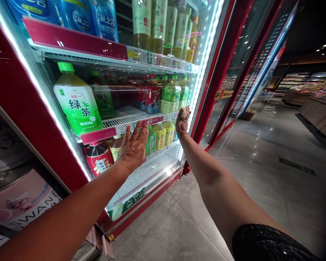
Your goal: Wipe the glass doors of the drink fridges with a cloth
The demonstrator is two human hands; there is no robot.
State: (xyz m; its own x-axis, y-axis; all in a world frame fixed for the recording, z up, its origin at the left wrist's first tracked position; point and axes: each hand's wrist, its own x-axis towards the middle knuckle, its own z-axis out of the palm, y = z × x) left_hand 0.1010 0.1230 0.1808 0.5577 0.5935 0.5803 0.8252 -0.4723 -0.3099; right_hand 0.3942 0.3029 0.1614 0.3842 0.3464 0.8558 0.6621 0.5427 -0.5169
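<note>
My left hand (136,145) is held out flat, fingers spread, in front of the red shelf strip (97,136) of a lit drinks cooler. Whether its palm touches glass, I cannot tell. To the right, my right hand (182,125) is closed around a small, pale beige, crumpled-looking thing (183,113) near the cooler's lit right edge. What that thing is cannot be made out. A large green-tea bottle (80,105) with a green cap stands left on the middle shelf. Green-labelled bottles (171,94) stand behind my right hand, and yellow-labelled bottles (161,137) below.
Blue bottles (78,20) and tall pale-green bottles (159,25) line the upper shelf. Below left is a dark red bottle (99,159). Red-framed cooler doors (220,94) continue right beside a grey tiled floor (250,163). Pink printed packaging (24,199) lies at lower left.
</note>
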